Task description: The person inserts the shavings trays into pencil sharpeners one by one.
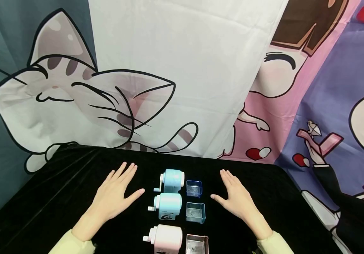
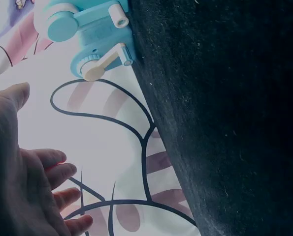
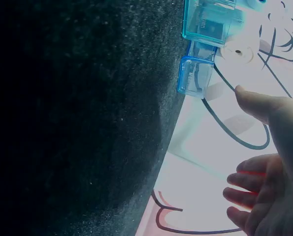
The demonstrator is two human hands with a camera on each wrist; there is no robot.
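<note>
Sharpeners (image 1: pixel 170 204), trays (image 1: pixel 195 216) beside, left hand (image 1: pixel 113 197), right hand (image 1: pixel 237 198) flanking

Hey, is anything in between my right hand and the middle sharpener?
Yes, the clear teal tray sits between your right hand and the middle sharpener, on the black cloth just right of the sharpener. From your left hand, nothing visible stands in the way except the sharpener's own crank.

Smooth plastic sharpeners (image 1: pixel 171 203), glossy plastic trays (image 1: pixel 195 219), velvety cloth (image 1: pixel 232 233)
</note>
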